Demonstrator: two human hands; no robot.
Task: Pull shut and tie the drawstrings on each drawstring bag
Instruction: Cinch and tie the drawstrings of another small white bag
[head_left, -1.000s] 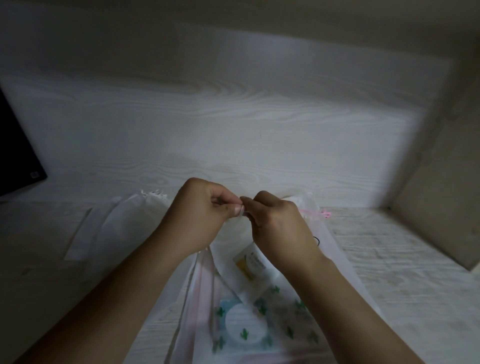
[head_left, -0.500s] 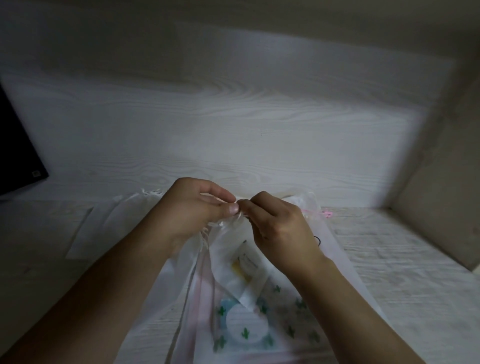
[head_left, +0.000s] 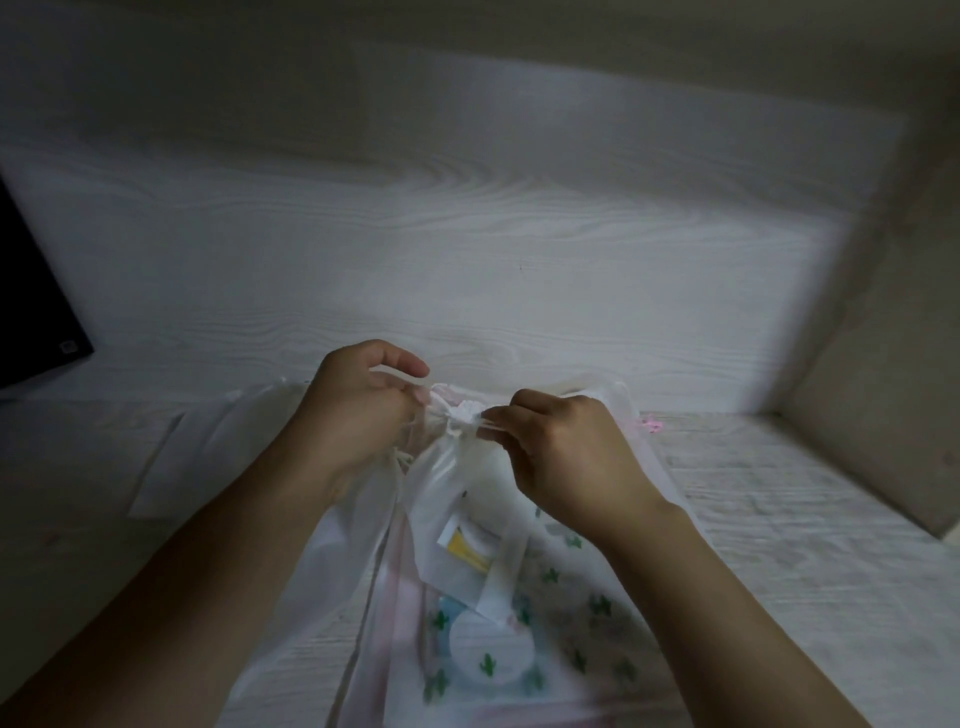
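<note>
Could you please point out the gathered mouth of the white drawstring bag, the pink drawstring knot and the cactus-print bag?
gathered mouth of the white drawstring bag (head_left: 461, 415), head view, on the bunched fabric between both hands.
pink drawstring knot (head_left: 650, 427), head view, on the knot itself.
cactus-print bag (head_left: 597, 613), head view, on its printed face.

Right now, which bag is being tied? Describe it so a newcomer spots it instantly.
Start at the white woodgrain desk, then go to the pile of pale bags at its near middle. It is the sheer white bag whose gathered neck sits between the left hand and right hand, a yellow-printed packet visible inside, unlike the cactus-print bag beneath.
</note>
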